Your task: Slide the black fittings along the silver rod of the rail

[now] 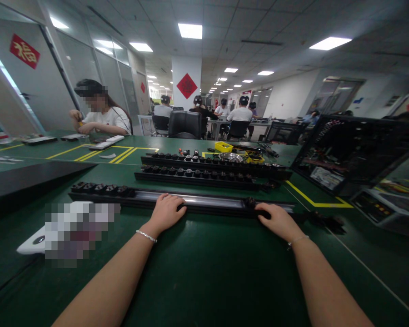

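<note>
A long black track with a shiny grey channel lies crosswise on the green table in front of me. Several black socket modules sit in its left end. My left hand grips the track near its middle, fingers over the top and thumb on the near side. Toward the right end, my right hand curls round the near edge of the track. Its fingertips are beside a single black module in the channel; whether they touch it I cannot tell.
Behind lie two more black tracks with modules, a yellow tray and a metal bowl. An open black case stands right, near a grey device. A white phone-like object lies left. A co-worker sits across.
</note>
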A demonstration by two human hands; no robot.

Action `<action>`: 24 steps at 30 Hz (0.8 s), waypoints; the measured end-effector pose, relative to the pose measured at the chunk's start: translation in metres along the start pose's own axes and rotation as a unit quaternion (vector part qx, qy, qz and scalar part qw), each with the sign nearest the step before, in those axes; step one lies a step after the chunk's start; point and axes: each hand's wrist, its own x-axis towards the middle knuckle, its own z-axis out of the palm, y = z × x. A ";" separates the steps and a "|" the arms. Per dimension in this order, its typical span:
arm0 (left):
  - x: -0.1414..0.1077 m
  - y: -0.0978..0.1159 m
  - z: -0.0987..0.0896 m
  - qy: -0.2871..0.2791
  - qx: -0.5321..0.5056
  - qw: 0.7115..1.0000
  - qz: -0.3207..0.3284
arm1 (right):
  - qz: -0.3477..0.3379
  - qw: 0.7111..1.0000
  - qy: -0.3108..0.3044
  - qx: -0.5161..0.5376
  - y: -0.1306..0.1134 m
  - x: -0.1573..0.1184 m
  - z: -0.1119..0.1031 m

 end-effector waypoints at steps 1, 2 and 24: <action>0.000 0.000 0.000 0.000 0.000 1.000 0.000 | 0.002 1.000 -0.001 0.000 0.000 0.000 0.000; 0.000 0.000 0.000 -0.001 0.000 1.000 -0.001 | 0.004 1.000 -0.003 0.000 0.000 0.000 -0.001; 0.000 0.001 0.000 -0.001 0.003 1.000 0.001 | 0.026 1.000 0.000 0.008 0.010 -0.002 0.000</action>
